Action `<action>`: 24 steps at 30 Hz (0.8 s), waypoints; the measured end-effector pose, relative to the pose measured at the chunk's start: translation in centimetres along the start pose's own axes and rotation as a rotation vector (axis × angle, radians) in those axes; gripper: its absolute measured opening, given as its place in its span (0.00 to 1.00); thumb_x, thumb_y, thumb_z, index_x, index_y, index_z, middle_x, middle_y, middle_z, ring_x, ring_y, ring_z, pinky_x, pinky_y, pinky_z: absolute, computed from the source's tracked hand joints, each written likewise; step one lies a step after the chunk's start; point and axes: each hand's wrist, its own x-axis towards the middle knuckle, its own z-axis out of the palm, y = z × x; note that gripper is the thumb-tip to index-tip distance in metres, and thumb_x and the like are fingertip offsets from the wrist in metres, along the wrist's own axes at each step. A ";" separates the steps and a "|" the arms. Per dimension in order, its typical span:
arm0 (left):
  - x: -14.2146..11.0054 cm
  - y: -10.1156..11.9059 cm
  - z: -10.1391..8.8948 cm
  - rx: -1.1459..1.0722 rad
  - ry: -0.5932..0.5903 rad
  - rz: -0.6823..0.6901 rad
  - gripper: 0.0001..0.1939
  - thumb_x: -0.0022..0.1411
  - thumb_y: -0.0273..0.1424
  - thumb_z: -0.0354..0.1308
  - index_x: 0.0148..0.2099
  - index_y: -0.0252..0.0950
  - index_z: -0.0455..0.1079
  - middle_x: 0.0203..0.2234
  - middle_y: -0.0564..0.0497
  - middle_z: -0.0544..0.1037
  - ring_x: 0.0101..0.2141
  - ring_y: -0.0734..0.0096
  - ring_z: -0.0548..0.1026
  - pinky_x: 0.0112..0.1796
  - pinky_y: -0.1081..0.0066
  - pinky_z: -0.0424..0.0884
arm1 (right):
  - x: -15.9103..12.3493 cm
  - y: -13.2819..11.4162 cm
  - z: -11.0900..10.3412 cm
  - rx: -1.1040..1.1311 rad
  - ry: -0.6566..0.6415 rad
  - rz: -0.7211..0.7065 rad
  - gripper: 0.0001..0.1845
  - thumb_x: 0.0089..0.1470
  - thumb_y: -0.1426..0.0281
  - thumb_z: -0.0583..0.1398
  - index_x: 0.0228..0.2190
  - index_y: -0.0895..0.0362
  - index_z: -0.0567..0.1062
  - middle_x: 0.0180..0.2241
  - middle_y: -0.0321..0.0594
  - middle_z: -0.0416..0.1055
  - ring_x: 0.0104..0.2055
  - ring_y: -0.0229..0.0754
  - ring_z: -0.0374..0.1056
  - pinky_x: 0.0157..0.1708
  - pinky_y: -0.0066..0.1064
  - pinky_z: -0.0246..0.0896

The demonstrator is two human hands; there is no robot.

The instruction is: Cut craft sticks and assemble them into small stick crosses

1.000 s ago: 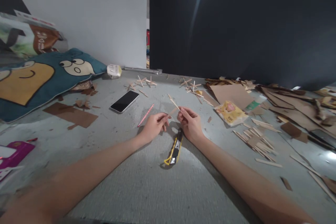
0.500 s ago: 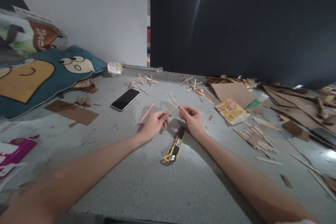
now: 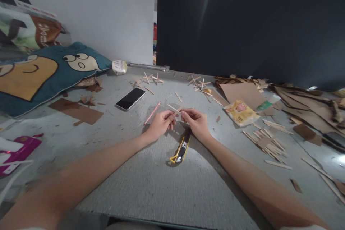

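My left hand (image 3: pixel 161 125) pinches a thin wooden stick (image 3: pixel 181 109) that points up to the right. Between the thumb and fingers of my right hand (image 3: pixel 197 123) is a second wooden stick (image 3: pixel 173 108), pointing left. The two sticks cross or overlap between my fingertips; whether they touch I cannot tell. Just below the hands lies a yellow and black utility knife (image 3: pixel 182 149) on the grey table (image 3: pixel 151 179). A pink patterned pencil (image 3: pixel 152 113) rests beside my left hand, with a black-screened phone (image 3: pixel 130 99) farther left.
Small stick assemblies (image 3: pixel 199 82) stand at the back. To the right are a yellow packet (image 3: pixel 240 112), a pile of loose sticks (image 3: pixel 265 142), a glue stick (image 3: pixel 268 103) and cardboard sheets (image 3: pixel 242 94). A blue cushion (image 3: pixel 81 55) and a magenta device (image 3: pixel 25 151) are at left.
My hands have come slightly closer together. The right-hand stick now reaches farther left, across the left-hand one. The whole view has shifted a little.
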 end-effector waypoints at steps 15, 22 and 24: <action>-0.1 0.3 0.0 0.038 -0.021 0.014 0.24 0.67 0.53 0.59 0.37 0.35 0.72 0.22 0.55 0.72 0.18 0.78 0.69 0.20 0.76 0.62 | 0.0 0.3 0.2 0.077 -0.013 -0.010 0.17 0.57 0.55 0.67 0.39 0.56 0.83 0.29 0.40 0.81 0.29 0.39 0.73 0.33 0.34 0.71; -0.2 0.4 -0.1 0.008 -0.023 -0.011 0.24 0.65 0.54 0.60 0.41 0.35 0.72 0.22 0.55 0.72 0.18 0.77 0.69 0.20 0.76 0.62 | 0.1 0.4 0.2 0.086 -0.021 0.014 0.19 0.55 0.53 0.68 0.39 0.55 0.83 0.29 0.40 0.81 0.29 0.40 0.74 0.33 0.34 0.72; -0.1 0.3 -0.1 -0.010 -0.008 -0.012 0.25 0.64 0.54 0.61 0.41 0.35 0.73 0.22 0.55 0.73 0.18 0.77 0.69 0.21 0.75 0.63 | 0.1 0.3 0.1 0.085 -0.026 0.017 0.19 0.56 0.53 0.68 0.40 0.56 0.82 0.29 0.40 0.81 0.29 0.40 0.74 0.33 0.34 0.72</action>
